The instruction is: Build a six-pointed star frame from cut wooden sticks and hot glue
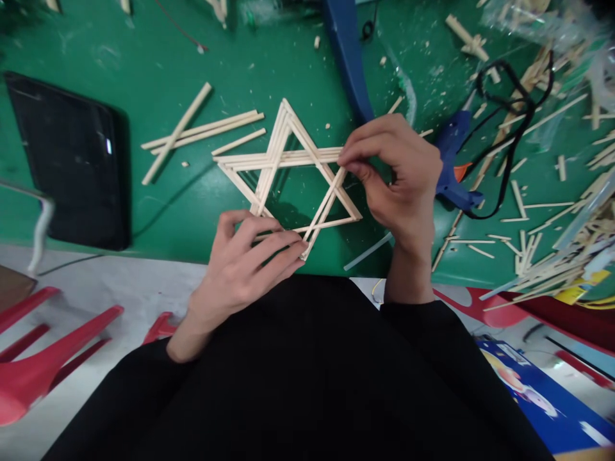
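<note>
A six-pointed star made of thin pale wooden sticks lies on the green table, its sticks doubled up in layers. My right hand pinches the star's upper right point between thumb and fingertips. Over the near left side, my left hand has its fingers curved onto the star, fingertips at the lowest point; its thumb is hidden. Left of the star are several loose sticks, some crossing each other. Just beyond my right hand is a blue glue gun with an orange trigger and black cord.
A black flat-screen device lies at the left. Beyond the star, a blue curved object reaches in. Stick offcuts and plastic wrap crowd the right side. A translucent glue stick lies by the near edge. Red chairs stand below.
</note>
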The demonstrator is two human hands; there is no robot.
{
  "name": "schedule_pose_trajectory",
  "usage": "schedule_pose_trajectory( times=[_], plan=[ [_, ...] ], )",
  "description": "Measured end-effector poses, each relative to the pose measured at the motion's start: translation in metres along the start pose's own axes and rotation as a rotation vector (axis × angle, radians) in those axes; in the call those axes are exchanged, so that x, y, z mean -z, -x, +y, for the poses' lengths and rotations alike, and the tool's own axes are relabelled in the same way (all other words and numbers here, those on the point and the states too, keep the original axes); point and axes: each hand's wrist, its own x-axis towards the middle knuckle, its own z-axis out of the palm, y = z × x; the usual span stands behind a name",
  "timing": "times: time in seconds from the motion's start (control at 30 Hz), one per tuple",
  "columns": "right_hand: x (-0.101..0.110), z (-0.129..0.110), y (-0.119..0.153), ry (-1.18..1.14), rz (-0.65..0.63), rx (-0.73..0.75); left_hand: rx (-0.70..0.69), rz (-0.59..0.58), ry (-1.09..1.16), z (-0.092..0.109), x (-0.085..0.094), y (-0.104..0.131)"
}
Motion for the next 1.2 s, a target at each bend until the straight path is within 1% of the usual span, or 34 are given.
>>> schedule_pose_trajectory(
  times=[0.07,0.17,0.23,0.37,0.5,0.57,0.63,0.67,0.73,0.87,0.9,1.0,1.07,1.1,1.13,1.17,1.2],
  plan=[
    [-0.002,0.001,0.000,0.021,0.001,0.024,0.004,0.007,-0.019,0.002,-0.001,-0.003],
    [-0.004,0.001,0.002,0.058,0.010,0.015,-0.012,0.058,-0.028,0.002,-0.005,-0.005],
    [-0.005,0.001,0.003,0.079,0.008,-0.022,-0.028,0.069,-0.028,0.001,-0.007,-0.005],
    [-0.006,0.002,0.004,0.105,-0.013,-0.122,-0.038,0.041,-0.022,-0.001,-0.008,-0.005],
    [-0.007,0.003,0.003,0.102,-0.001,-0.135,-0.050,0.068,-0.054,-0.001,-0.008,-0.007],
    [-0.006,0.002,0.003,0.048,0.041,-0.076,-0.067,0.055,-0.046,-0.002,-0.007,-0.009],
    [-0.003,-0.002,0.003,-0.065,0.108,0.002,-0.073,0.041,-0.011,-0.001,-0.005,-0.011],
    [-0.002,-0.005,0.003,-0.123,0.135,0.027,-0.070,0.053,0.009,0.000,-0.004,-0.012],
    [0.002,-0.013,0.003,-0.190,0.178,0.047,-0.010,0.104,0.051,0.004,-0.002,-0.017],
    [0.005,-0.037,0.008,-0.195,0.250,0.078,0.178,0.217,0.083,0.014,0.000,-0.031],
    [0.005,-0.043,0.009,-0.208,0.269,0.099,0.188,0.236,0.087,0.015,0.001,-0.035],
    [0.012,-0.054,0.005,-0.233,0.305,0.201,0.126,0.276,0.119,0.013,0.004,-0.043],
    [0.022,-0.050,-0.007,-0.193,0.299,0.255,0.074,0.314,0.105,0.009,0.008,-0.045],
    [0.027,-0.042,-0.017,-0.137,0.282,0.251,0.073,0.338,0.080,0.006,0.010,-0.045],
    [0.031,-0.030,-0.028,-0.053,0.254,0.209,0.097,0.354,0.057,0.004,0.013,-0.044],
    [0.034,-0.015,-0.041,0.127,0.170,0.163,0.155,0.356,0.052,0.002,0.016,-0.043],
    [0.033,0.003,-0.055,0.283,0.137,0.128,0.244,0.358,0.078,0.000,0.018,-0.042]
  ],
)
